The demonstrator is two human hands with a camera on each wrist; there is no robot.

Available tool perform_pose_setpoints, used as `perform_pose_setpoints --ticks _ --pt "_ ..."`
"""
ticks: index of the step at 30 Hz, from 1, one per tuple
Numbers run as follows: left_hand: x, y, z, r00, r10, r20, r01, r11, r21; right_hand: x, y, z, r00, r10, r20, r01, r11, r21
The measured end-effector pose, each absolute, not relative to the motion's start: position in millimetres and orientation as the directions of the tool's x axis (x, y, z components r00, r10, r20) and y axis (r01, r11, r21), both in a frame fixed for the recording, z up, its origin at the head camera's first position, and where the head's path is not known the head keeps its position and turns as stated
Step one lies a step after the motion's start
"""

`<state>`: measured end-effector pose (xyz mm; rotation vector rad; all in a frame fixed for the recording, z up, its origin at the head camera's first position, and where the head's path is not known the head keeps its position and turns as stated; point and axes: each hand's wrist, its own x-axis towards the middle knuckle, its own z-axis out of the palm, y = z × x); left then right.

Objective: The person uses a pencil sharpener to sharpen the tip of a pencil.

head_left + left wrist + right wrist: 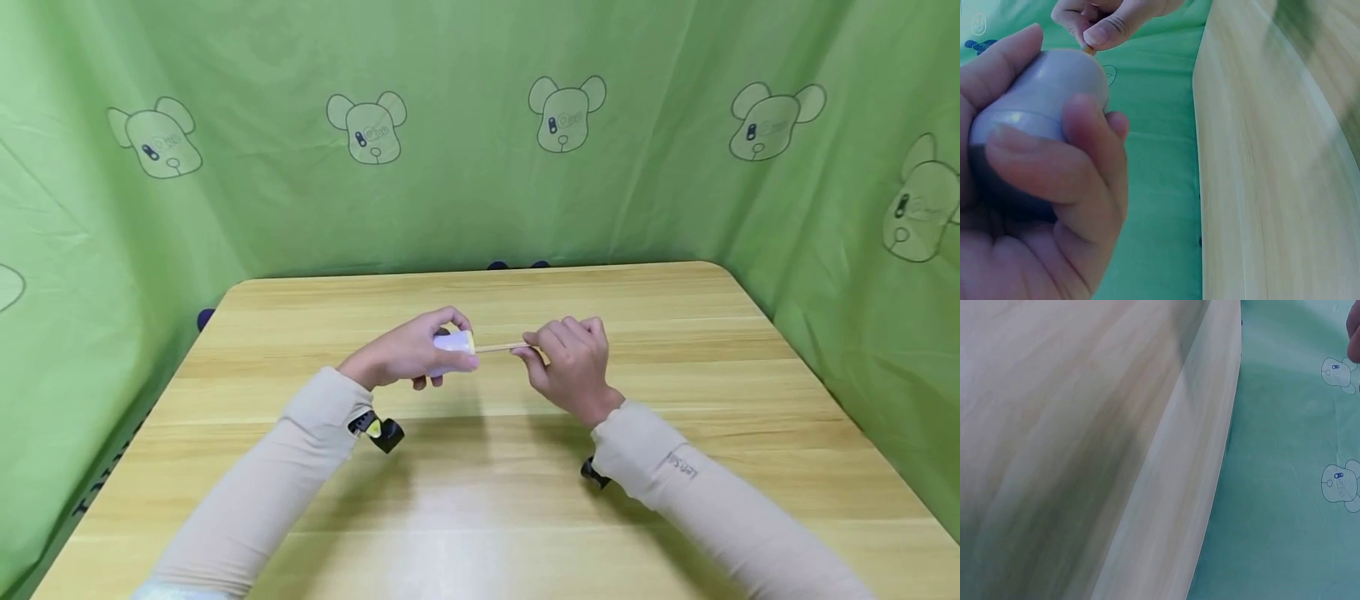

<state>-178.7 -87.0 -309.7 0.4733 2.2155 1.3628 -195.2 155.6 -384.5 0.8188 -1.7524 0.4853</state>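
Observation:
In the head view my left hand (420, 350) grips a small lavender case (453, 342) with a yellowish rim, which looks like a pencil sharpener. It is held sideways above the table. The left wrist view shows its rounded body (1054, 84) and dark base between fingers and thumb. A thin pencil (501, 347) runs level from the rimmed end to my right hand (570, 358), which pinches its other end between thumb and fingers. Whether the tip is inside the case is hidden. Only some fingertips (1354, 337) show at the right wrist view's edge.
Under both hands lies a wooden table (480, 492) with rounded far corners. A green curtain (465, 208) printed with bear heads surrounds it at the back and sides. Each wrist carries a small black camera (388, 435) below the sleeve.

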Motion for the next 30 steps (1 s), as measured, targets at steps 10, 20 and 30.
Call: perform_pose_setpoints --ticks 10,20,30 --pt "-178.6 -85.8 -310.1 -0.835 0.517 -0.187 0.098 0.474 0.875 -194.0 155.0 -385.9 -0.17 -0.285 0.943 -0.707 0.702 0.084" --pt "-177.9 -84.5 -308.2 -0.844 0.504 -0.184 0.11 0.498 0.86 -192.0 153.9 -384.3 -0.193 -0.267 0.944 -0.724 0.689 0.047" --pt "-178.7 -83.2 -308.8 -0.852 0.493 -0.176 0.122 0.514 0.849 -192.1 156.6 -382.6 -0.26 -0.315 0.913 -0.718 0.695 0.036"
